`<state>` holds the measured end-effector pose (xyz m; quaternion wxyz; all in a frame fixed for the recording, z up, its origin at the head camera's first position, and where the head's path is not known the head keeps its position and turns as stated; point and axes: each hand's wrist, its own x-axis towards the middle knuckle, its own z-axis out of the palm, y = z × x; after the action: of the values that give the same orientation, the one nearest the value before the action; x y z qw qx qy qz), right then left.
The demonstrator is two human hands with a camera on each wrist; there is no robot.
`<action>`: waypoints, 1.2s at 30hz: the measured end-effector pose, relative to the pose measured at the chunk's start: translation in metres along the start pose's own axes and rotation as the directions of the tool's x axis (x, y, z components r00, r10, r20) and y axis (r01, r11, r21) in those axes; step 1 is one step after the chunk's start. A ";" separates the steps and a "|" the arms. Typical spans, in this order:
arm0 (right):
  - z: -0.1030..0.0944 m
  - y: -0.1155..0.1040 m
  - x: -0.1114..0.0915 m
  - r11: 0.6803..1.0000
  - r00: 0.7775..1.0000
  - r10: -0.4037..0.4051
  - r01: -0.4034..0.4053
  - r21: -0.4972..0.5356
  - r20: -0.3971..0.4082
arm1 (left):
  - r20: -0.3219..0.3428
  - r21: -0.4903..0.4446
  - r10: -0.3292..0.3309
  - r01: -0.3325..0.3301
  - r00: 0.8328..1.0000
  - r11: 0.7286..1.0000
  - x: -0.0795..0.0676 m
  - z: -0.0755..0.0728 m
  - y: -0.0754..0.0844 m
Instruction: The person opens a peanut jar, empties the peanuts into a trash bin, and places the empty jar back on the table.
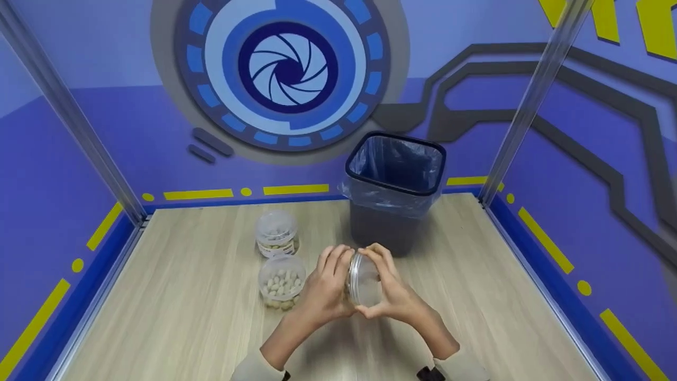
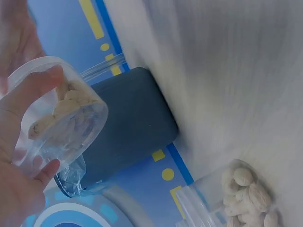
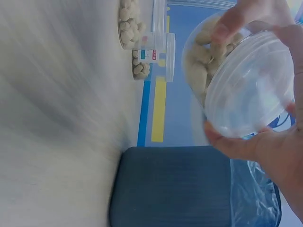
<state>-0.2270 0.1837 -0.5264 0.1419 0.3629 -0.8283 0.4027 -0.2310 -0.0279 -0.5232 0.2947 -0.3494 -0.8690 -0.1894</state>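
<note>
Both hands hold a clear plastic jar (image 2: 83, 111) tipped on its side above the table. Peanut-like pale nuts show through its wall. My left hand (image 1: 323, 291) grips the body of the jar. On the other side, my right hand (image 1: 395, 293) has its fingers and thumb curled round the clear lid (image 3: 253, 87), which sits over the jar's mouth. To the left of the hands stands a second jar (image 1: 282, 284) of similar nuts, upright. Just behind it is a third jar (image 1: 276, 233) with a label on its side.
A dark trash bin (image 1: 378, 225) with a clear plastic liner (image 1: 365, 196) stands behind the hands, near the back wall. The wooden table (image 1: 174, 296) is bounded by blue printed panels, with metal posts (image 1: 521, 121) at the back corners.
</note>
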 end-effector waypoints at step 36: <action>-0.010 -0.010 -0.001 0.975 0.982 0.158 -0.171 0.138 0.102 | -0.037 0.056 -0.026 0.028 0.999 0.998 -0.005 0.007 0.006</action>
<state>-0.2195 0.1876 -0.5152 0.0432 0.3204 -0.8292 0.4560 -0.2257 -0.0227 -0.5310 0.3174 -0.3257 -0.8732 -0.1753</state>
